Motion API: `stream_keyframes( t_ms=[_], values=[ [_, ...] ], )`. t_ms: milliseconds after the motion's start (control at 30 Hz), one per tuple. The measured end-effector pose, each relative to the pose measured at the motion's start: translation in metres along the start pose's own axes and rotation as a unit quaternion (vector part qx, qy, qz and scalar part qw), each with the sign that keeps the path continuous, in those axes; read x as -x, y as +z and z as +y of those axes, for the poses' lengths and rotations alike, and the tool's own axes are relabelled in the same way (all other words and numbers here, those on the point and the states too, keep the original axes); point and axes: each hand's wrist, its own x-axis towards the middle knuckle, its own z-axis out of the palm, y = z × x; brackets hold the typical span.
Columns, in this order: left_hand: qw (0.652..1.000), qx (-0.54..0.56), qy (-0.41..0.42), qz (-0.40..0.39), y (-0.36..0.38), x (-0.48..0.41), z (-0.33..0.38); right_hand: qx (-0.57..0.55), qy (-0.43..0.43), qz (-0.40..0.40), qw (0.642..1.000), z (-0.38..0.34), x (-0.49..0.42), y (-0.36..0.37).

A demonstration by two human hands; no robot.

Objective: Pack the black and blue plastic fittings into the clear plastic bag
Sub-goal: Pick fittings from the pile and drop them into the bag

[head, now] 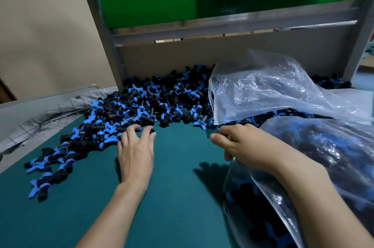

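Clear plastic bag (283, 203) part-filled at near right, on green worktop (178, 187) | left hand (135, 152) fingertips pinching one black fitting (151, 131) | right hand (242, 146) curled at bag's edge, grip unclear | fittings pile (153, 104) behind | empty bag (269, 87) farther right

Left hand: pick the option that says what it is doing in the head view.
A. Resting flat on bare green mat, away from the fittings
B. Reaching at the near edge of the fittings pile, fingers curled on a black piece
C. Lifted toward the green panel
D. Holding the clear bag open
B: the left hand is at the near edge of the pile of fittings, its fingertips curled around a small black piece.
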Motion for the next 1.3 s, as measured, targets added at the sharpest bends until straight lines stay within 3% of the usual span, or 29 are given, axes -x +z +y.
stream_keyframes(
  t_ms=[67,133,267,400,700,833,1067,1300],
  values=[
    [0.995,0.086,0.020,0.050,-0.009,0.011,0.012,0.010,0.001,-0.017,1.000,0.001,0.000,0.002],
    [0.972,0.225,-0.024,0.058,-0.018,0.025,0.029,0.034,0.007,-0.030,0.999,0.002,-0.001,0.002],
    [0.857,0.489,-0.150,0.061,-0.038,0.048,0.072,0.049,0.008,-0.044,0.998,0.002,-0.001,0.003],
    [0.795,0.575,-0.193,0.024,-0.046,0.063,0.099,0.054,-0.016,-0.037,0.998,0.003,-0.003,0.004],
    [0.774,0.585,-0.242,0.000,-0.036,0.056,0.086,-0.024,-0.030,-0.062,0.997,-0.004,0.001,0.002],
    [0.746,0.621,-0.238,-0.034,-0.038,0.056,0.087,0.019,-0.041,-0.052,0.998,-0.004,0.001,0.001],
    [0.801,0.571,-0.166,-0.062,-0.044,0.062,0.088,0.042,-0.017,-0.026,0.999,0.001,0.001,0.001],
    [0.801,0.570,-0.172,-0.067,-0.044,0.062,0.087,0.034,-0.018,-0.026,0.999,-0.001,0.002,-0.001]
  ],
)
